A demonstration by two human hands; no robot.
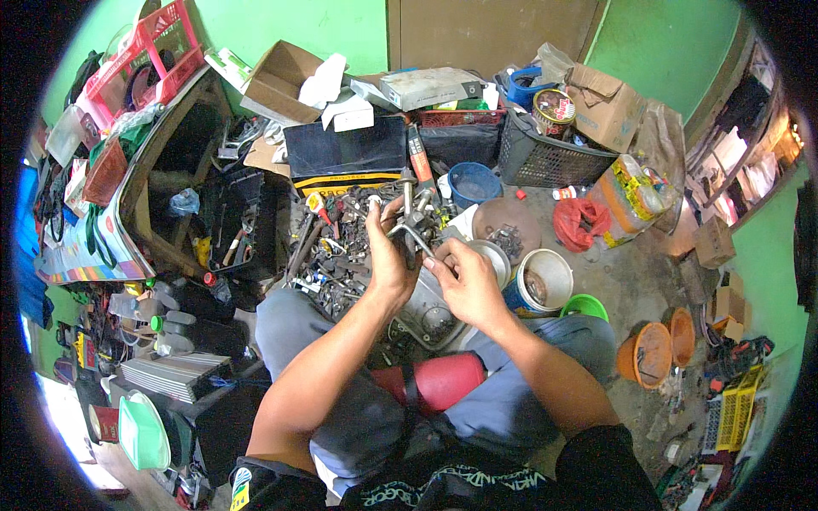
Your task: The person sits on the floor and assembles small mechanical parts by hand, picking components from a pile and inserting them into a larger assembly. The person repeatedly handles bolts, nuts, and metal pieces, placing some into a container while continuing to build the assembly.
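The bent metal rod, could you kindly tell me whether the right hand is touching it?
Touching: the head view shows the right hand pinching the near end of the bent metal rod.

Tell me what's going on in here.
A seated person has both hands on a metal piece with a bent rod. The left hand supports it, while the right hand appears to pinch the rod's lower end. Loose metal parts lie heaped in front, with a blue bucket beyond and a white bucket to the right.
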